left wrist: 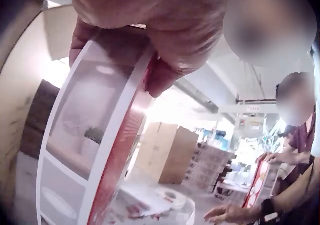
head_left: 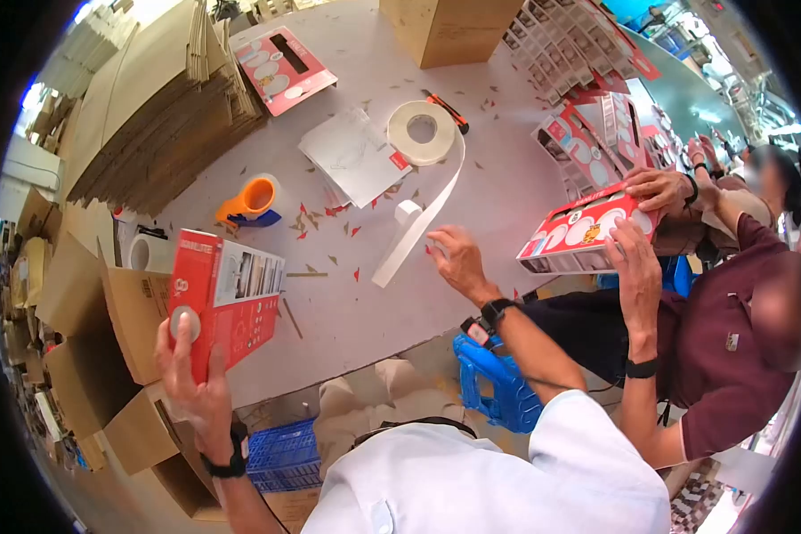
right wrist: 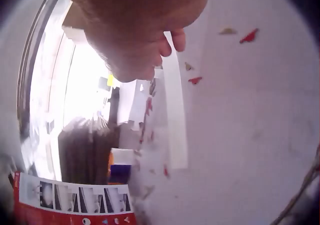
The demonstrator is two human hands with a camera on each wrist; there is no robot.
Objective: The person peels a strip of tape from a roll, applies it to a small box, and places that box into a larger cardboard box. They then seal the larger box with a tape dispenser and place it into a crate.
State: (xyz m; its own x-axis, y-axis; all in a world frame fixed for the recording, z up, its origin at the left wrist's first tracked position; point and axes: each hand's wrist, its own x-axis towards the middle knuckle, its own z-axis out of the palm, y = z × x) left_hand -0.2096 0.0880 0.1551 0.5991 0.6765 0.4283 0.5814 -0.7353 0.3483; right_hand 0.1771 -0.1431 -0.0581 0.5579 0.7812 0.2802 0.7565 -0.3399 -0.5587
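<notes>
In the head view my left hand (head_left: 196,392) grips a red and white printed box (head_left: 249,325) upright at the table's left edge. One fingertip lies over a round pale sticker (head_left: 187,322) on its narrow side. The left wrist view shows the fingers and thumb on either side of the box's end. My right hand (head_left: 461,262) hovers over the table with loosely bent fingers, beside the loose white strip (head_left: 418,231). That strip runs from a white label roll (head_left: 400,125). No object shows in the right hand.
An orange tape dispenser (head_left: 231,211), white papers (head_left: 347,160), a utility knife (head_left: 449,111) and small scraps lie on the table (head_left: 347,311). Stacked cardboard (head_left: 142,116) stands left, above open cartons (head_left: 80,374). Another person at right handles a similar red box (head_left: 596,227).
</notes>
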